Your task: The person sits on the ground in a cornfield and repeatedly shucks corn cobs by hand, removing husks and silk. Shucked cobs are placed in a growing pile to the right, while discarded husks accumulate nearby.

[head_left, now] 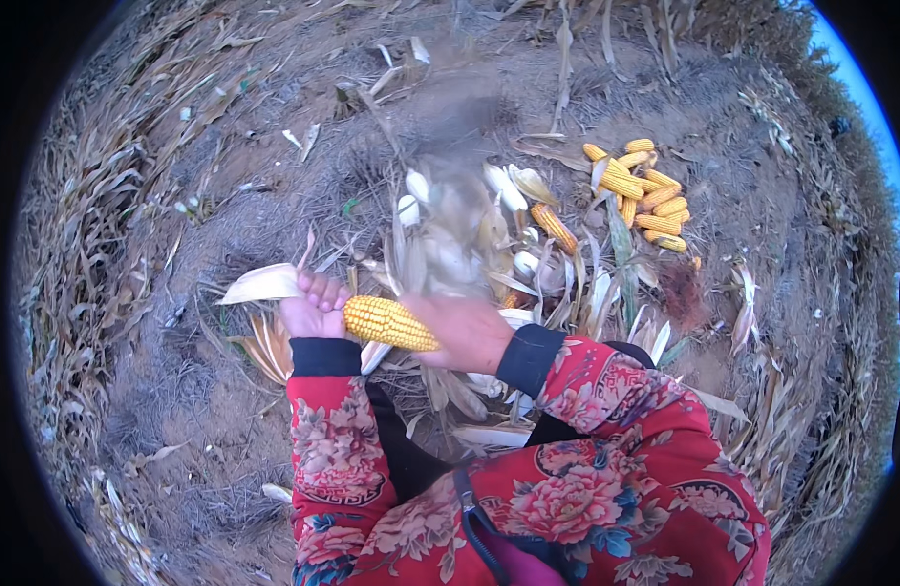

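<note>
A bright yellow corn cob lies crosswise between my hands. My left hand is closed around its left end, with a peeled pale husk jutting out to the left from the fingers. My right hand is wrapped over the cob's right end. Beyond them lies a loose mass of pale husks and husk-covered ears, partly smeared by blur, with a bare orange cob among them. Fanned dry husks lie below my left hand.
A pile of bare yellow cobs lies on the dirt at the upper right, with a tuft of reddish-brown silk below it. Dry stalks and leaves cover the ground along both sides, and taller plants rise at the upper right edge.
</note>
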The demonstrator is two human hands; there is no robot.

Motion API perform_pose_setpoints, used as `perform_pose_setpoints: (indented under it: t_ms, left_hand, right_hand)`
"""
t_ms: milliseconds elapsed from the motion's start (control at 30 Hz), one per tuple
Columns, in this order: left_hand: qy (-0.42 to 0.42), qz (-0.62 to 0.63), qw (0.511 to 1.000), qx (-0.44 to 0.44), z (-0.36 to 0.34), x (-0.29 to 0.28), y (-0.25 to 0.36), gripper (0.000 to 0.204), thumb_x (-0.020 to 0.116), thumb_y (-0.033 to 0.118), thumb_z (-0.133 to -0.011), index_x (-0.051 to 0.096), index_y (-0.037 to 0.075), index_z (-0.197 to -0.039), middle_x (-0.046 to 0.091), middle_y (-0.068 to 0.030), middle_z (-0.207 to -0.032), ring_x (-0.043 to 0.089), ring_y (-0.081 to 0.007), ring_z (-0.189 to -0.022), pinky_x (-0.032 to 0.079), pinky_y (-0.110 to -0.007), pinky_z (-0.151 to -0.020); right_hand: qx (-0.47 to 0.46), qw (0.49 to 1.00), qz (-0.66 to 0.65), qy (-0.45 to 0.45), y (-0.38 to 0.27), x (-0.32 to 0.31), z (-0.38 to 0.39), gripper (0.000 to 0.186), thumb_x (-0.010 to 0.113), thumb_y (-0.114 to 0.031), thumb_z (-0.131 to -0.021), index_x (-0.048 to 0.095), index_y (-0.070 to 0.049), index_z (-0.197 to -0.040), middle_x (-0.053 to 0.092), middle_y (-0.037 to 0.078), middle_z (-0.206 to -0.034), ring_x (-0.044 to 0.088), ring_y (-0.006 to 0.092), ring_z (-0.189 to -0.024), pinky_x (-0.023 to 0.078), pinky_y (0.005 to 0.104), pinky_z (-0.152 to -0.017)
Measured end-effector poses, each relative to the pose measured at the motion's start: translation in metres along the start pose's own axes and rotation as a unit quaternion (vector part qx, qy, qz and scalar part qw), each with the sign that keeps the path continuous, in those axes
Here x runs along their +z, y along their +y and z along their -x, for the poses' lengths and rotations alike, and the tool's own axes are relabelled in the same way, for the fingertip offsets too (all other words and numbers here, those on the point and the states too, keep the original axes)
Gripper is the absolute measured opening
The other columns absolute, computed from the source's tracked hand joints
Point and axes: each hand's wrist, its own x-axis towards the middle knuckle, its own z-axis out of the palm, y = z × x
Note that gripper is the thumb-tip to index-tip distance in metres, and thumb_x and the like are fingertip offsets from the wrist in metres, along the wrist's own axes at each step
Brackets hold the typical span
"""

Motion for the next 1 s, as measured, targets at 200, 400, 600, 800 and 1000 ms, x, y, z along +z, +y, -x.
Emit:
perform_pose_setpoints:
  t_ms: [200,400,600,800,1000]
  left_hand:
    - [-0.082,0.212,0.973,0.027,-0.007,-0.01,-0.004,0.03,0.043,0.018,-0.094,0.042,0.013,-0.064,0.025,0.0049,-0.049,0.021,-0.0081,-0.039,0.024,-0.027,-0.044]
    - [-0.007,0.251,0.958,0.135,-0.022,-0.027,0.022,0.037,0.041,0.035,-0.098,0.048,0.005,-0.079,0.039,-0.004,-0.063,0.04,-0.0166,-0.056,0.037,-0.033,-0.059]
    - [0.021,0.251,0.937,0.242,-0.021,-0.047,0.055,0.072,0.036,0.057,-0.098,0.051,-0.013,-0.109,0.057,-0.0277,-0.105,0.057,-0.0394,-0.105,0.044,-0.055,-0.099]
    - [0.017,0.233,0.948,0.218,0.001,-0.047,0.069,0.062,0.048,0.055,-0.094,0.053,-0.007,-0.097,0.063,-0.0197,-0.099,0.061,-0.0315,-0.096,0.05,-0.049,-0.089]
    - [0.011,0.168,0.976,0.142,0.02,-0.035,0.057,0.045,0.047,0.043,-0.098,0.058,-0.001,-0.098,0.063,-0.01,-0.09,0.056,-0.0213,-0.079,0.046,-0.037,-0.077]
  right_hand:
    - [0.146,0.893,-0.425,-0.002,0.005,0.036,0.02,0.054,0.07,-0.039,-0.083,0.05,-0.004,-0.119,0.06,0.012,-0.084,0.065,0.024,-0.069,0.053,0.0361,-0.061]
    - [0.315,0.701,-0.621,-0.155,0.042,0.032,0.025,0.038,0.067,-0.031,-0.09,0.054,-0.003,-0.112,0.06,0.006,-0.082,0.06,0.0147,-0.057,0.051,0.0301,-0.048]
    - [0.409,0.627,-0.61,0.26,0.2,-0.029,0.061,0.039,0.064,-0.031,-0.092,0.052,-0.001,-0.113,0.059,0.012,-0.086,0.063,0.0218,-0.068,0.056,0.0325,-0.054]
    - [0.309,0.522,-0.602,0.519,0.283,-0.108,0.096,0.033,0.062,-0.027,-0.094,0.055,0.0,-0.112,0.061,0.008,-0.106,0.061,0.0172,-0.09,0.055,0.0267,-0.077]
    - [0.394,0.789,-0.427,0.203,0.208,-0.011,0.022,0.026,0.057,-0.016,-0.092,0.058,-0.004,-0.115,0.064,0.006,-0.086,0.06,0.0136,-0.066,0.052,0.0255,-0.061]
